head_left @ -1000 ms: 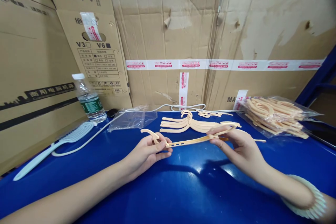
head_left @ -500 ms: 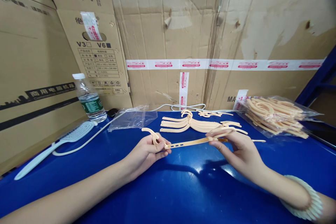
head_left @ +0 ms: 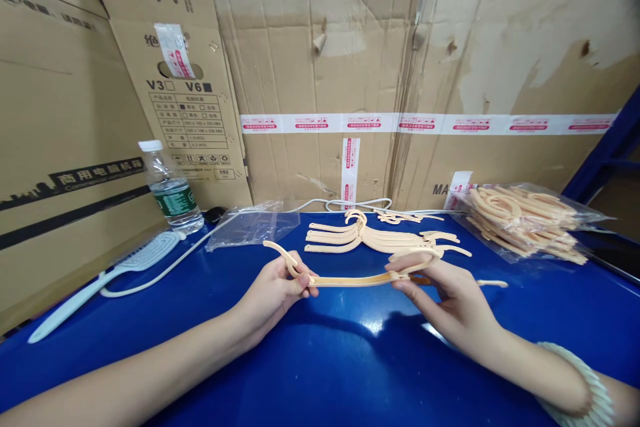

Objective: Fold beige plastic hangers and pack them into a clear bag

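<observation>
Straight ahead, at twelve o'clock over the blue table (head_left: 350, 377), my left hand (head_left: 281, 288) pinches the left part of a peach plastic hanger (head_left: 353, 281), toward eleven, and my right hand (head_left: 447, 291) grips it farther along, toward one. Beyond, at twelve, lie loose hangers (head_left: 385, 241); bagged hangers (head_left: 525, 220) sit between one and two, a water bottle (head_left: 175, 199) at eleven.

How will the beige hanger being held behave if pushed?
The hanger is probably stiff: one end juts up beyond the left hand without drooping. It's likely light for its length, since its parts look slim.
</observation>
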A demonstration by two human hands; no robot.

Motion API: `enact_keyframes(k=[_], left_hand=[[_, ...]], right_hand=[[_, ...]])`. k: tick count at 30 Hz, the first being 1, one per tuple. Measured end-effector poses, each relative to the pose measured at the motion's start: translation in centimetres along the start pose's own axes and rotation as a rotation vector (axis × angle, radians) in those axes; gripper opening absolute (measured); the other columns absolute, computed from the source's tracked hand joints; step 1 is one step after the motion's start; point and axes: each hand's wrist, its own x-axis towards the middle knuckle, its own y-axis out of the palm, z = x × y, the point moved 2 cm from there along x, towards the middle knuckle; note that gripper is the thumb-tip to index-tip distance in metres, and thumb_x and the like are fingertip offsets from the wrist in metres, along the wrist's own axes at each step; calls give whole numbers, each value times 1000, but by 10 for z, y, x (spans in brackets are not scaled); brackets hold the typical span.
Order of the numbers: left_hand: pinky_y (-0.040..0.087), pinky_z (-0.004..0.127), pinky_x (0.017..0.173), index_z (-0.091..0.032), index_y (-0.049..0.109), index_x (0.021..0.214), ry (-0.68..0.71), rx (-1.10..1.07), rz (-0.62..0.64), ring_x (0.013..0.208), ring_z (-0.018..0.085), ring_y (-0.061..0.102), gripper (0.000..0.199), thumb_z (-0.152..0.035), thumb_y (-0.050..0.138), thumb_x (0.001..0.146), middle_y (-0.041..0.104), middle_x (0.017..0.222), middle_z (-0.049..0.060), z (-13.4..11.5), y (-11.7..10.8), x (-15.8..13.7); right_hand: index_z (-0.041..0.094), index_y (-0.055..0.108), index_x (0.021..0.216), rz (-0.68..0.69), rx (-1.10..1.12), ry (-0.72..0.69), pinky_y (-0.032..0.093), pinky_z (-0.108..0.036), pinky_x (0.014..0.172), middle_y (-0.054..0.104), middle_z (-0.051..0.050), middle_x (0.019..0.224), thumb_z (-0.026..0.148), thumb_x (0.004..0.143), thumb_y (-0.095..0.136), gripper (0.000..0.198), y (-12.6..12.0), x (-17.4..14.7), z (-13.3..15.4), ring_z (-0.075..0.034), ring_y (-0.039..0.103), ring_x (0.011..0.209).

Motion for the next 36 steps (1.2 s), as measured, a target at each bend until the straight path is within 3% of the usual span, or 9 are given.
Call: enact_keyframes(k=[9,14,17,28,32,36], left_hand=[[44,23,60,-15,58,63,52,3,-46,61,12,60,36,-27,91,54,64,66,0,-2,3,-1],[47,23,61,-14,65,65,77,17,-99,63,13,61,40,-37,94,50,65,67,1,-3,4,-4],[49,25,64,-14,66,66,82,10,-136,64,13,62,40,-37,94,50,68,69,2,-5,4,-5],[52,26,71,-15,75,68,60,55,-184,71,16,65,34,-37,93,51,71,78,4,-5,5,-6],[52,28,74,-16,76,76,29,121,-125,76,18,65,30,-41,86,63,73,85,7,-4,5,-7],[51,33,75,-18,77,79,51,511,120,77,23,66,17,-32,69,82,74,84,10,-7,18,-21]], right_hand=[[22,61,87,3,17,134,55,-24,64,70,-6,95,27,91,59,7,2,1,1,-16,68,73],[22,59,85,32,-102,198,46,-24,52,64,-1,68,37,92,57,17,-2,2,-8,-14,58,58],[22,58,83,43,-139,209,42,-24,50,59,1,62,40,93,55,21,-2,3,-11,-13,53,54],[20,58,85,-39,214,508,44,-24,45,62,1,61,54,84,63,35,-3,7,-21,-12,54,46],[19,59,86,-64,192,511,43,-24,44,61,1,60,55,82,65,37,-6,9,-23,-12,54,45],[19,59,85,-103,157,495,44,-23,44,62,-1,65,57,84,61,38,-12,13,-27,-12,55,47]])
